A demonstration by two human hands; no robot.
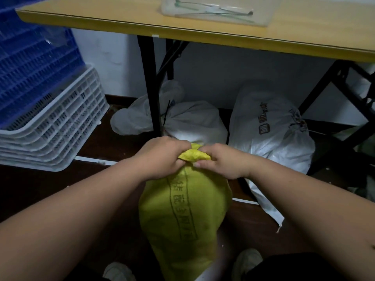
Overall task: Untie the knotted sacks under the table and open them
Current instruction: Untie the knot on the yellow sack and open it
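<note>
A yellow woven sack (182, 216) with dark printed lettering stands on the floor between my feet, just in front of the table. Its bunched top (194, 154) is pinched from both sides: my left hand (162, 157) grips the left of the knot, my right hand (221, 161) the right. Behind it, under the table, lies a white sack (192, 120) tied at the neck with a dark cord. To the right stands another white sack (269, 136) with printed characters and a knotted top.
The yellow table's edge (203, 35) runs overhead on black folding legs (150, 82). A clear plastic tray (219, 11) sits on top. Stacked white crates (54, 126) and blue crates (30, 63) stand at the left. Dark floor lies below.
</note>
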